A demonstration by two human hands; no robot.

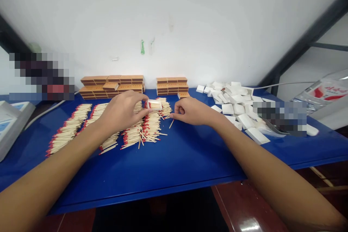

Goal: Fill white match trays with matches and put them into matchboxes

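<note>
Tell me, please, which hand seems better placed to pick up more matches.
Probably the right hand: its fingertips are close to the matches on the blue table, while the left hand is occupied holding the white tray.

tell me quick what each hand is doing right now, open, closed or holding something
Left hand: closed, holding a white matchbox tray.
Right hand: fingers curled; cannot tell whether it holds anything.

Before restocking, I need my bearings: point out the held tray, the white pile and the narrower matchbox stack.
Held tray [156, 109]: head view, near wall.
White pile [239, 109]: head view, central piece.
Narrower matchbox stack [172, 88]: head view, front face.
</note>
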